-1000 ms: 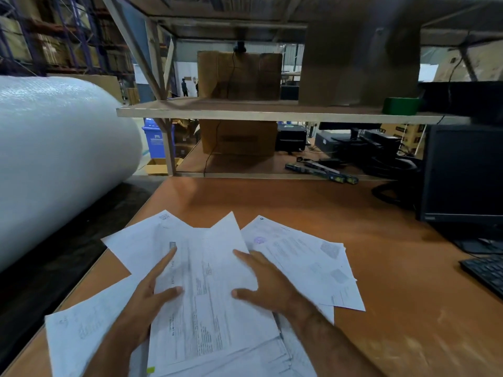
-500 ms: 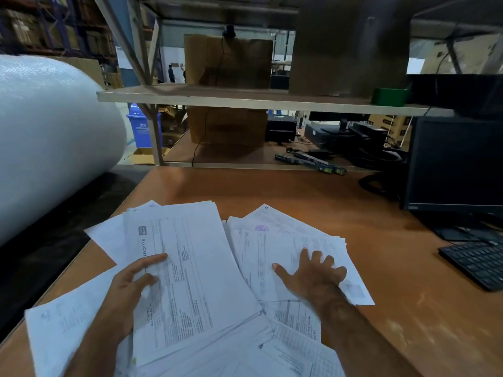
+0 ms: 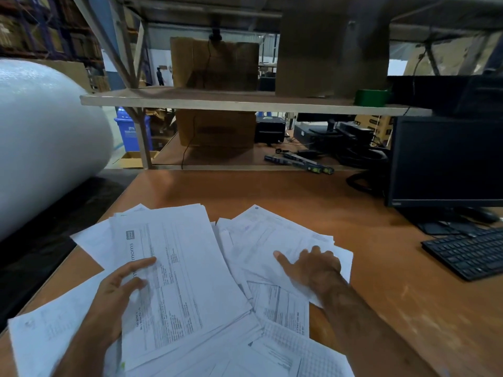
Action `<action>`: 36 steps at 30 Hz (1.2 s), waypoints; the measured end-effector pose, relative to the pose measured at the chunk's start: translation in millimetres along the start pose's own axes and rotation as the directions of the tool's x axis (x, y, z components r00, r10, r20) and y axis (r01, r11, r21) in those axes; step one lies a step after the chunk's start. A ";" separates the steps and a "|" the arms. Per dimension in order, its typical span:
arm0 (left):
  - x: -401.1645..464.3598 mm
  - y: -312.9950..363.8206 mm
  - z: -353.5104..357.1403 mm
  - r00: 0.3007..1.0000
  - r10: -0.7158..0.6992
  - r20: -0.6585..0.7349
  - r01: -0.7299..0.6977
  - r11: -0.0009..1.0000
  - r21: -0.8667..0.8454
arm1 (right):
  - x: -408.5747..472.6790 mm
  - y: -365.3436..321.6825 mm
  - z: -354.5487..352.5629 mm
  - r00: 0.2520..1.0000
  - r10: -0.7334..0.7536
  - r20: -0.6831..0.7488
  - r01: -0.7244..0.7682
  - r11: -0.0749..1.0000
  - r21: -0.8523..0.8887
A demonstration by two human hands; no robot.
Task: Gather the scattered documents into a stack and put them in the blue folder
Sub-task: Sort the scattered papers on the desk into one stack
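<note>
Gathering is under way, by our count, and far from finished.

Item, papers: white printed sheets spread over the near part of the surface (image 3: 272,191). We log a partly squared pile (image 3: 185,268) at near left, its top sheet printed and angled. A looser fan (image 3: 272,235) lies to its right, edges overlapping. Further single sheets (image 3: 40,333) poke out at the near-left edge, and more lie toward the near edge in the middle.

Item, left hand (image 3: 114,292): rests on the left margin of the pile, forefinger laid along the top sheet, thumb bent onto it. Whether it pinches the edge we cannot tell.

Item, right hand (image 3: 313,265): spread flat on the fan, fingers straight, pressing and gripping nothing.

Item, blue folder: not in view anywhere we can see.

Other stock: monitor (image 3: 446,161) and keyboard (image 3: 468,251) at right, a shelf (image 3: 245,100) at the far side.

Done: one rough pile formed. Left, in our judgement: merging the fan and the strays into it, squaring the edges, finding the folder and filing the stack.
</note>
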State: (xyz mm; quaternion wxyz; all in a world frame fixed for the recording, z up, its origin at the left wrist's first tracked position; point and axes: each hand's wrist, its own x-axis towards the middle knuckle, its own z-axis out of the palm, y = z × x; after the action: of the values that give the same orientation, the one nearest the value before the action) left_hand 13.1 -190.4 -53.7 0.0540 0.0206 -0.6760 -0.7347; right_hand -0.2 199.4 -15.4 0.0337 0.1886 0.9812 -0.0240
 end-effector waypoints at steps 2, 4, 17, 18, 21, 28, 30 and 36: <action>-1.4 1.9 1.6 1.000 0.005 -0.001 -0.005 1.000 0.010 | 0.7 -1.4 -4.9 0.999 -0.054 0.004 0.054 0.997 -0.057; -1.8 0.5 0.7 1.000 0.012 0.003 -0.012 1.000 0.018 | 2.1 0.8 0.1 0.994 -0.105 0.001 0.104 0.989 -0.104; 0.4 -4.8 -3.2 1.000 0.000 -0.002 0.000 1.000 0.030 | 22.4 3.1 -6.3 0.999 -0.002 -0.045 0.008 0.991 0.134; 0.5 -5.5 -3.0 1.000 0.000 -0.001 0.000 0.999 0.036 | 25.8 3.1 -5.1 1.000 -0.008 -0.031 0.012 0.989 0.144; 1.5 -7.1 -3.9 1.000 0.003 0.001 -0.003 0.999 0.047 | 32.8 0.5 -3.3 0.998 -0.053 -0.019 0.056 0.981 0.188; -0.2 -5.7 -2.3 0.999 -0.030 -0.009 0.031 0.999 0.041 | 44.8 9.9 1.9 0.982 -0.021 0.188 0.000 0.994 0.111; -0.7 -3.7 -2.0 0.997 -0.073 -0.013 0.074 0.997 0.017 | 54.3 14.2 -19.4 0.935 -0.172 0.311 0.174 0.984 0.022; -3.3 7.5 4.5 0.997 -0.074 -0.015 0.074 0.997 0.021 | 50.7 -2.3 -37.1 0.937 -0.275 0.216 0.291 0.955 -0.048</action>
State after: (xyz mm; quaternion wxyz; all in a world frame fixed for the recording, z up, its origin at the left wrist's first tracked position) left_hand 16.3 -186.1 -46.0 0.0313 0.0512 -0.6821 -0.7288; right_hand -50.1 218.2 17.9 0.1394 0.0403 0.9894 -0.0093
